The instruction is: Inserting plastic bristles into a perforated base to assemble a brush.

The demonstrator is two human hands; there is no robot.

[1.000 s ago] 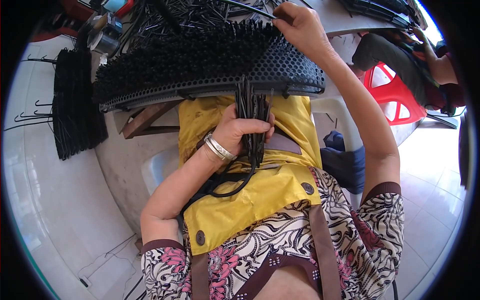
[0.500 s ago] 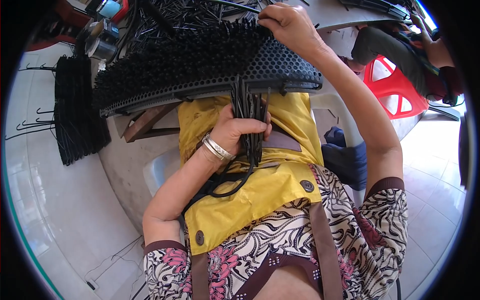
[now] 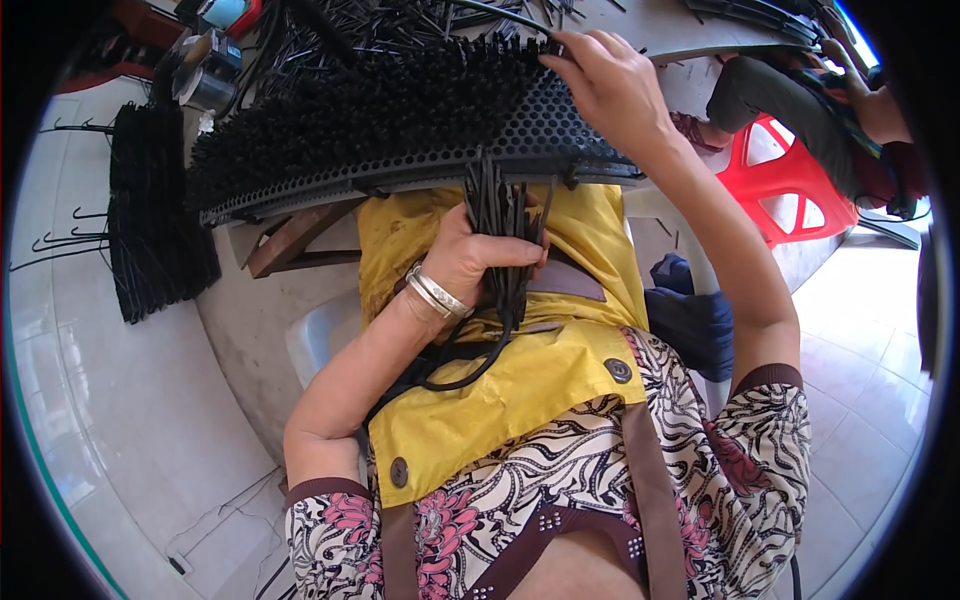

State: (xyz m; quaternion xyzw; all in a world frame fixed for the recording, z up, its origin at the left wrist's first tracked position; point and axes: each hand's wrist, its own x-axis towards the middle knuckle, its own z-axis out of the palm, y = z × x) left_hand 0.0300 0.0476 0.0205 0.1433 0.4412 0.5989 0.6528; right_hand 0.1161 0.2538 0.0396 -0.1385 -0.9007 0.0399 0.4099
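In my left hand (image 3: 490, 255) is a bundle of thin black strips (image 3: 508, 290), gripped upright over my lap with the fingers wrapped round it. A curved black perforated board (image 3: 560, 120) lies just beyond. Dense black bristle tufts (image 3: 370, 110) fill most of its holes, while the right end shows bare holes. At the far right edge of the tufts is my right hand (image 3: 615, 90), thumb and forefinger close together in a pinch. Whatever is between those fingertips is too small to make out. A thin dark rod (image 3: 495, 10) runs up to the fingertips from the back.
Loose black strips (image 3: 400, 25) lie heaped behind the board. A wire spool (image 3: 212, 82) stands back left. Black brush pieces with hooked wires (image 3: 150, 215) lie at left. Another person's leg (image 3: 760, 105) and a red plastic chair (image 3: 775, 185) are at right. A brown support (image 3: 300, 240) sits underneath.
My right hand has shifted slightly right and toward me along the board's far edge. My left hand keeps its grip on the bundle, almost unmoved.
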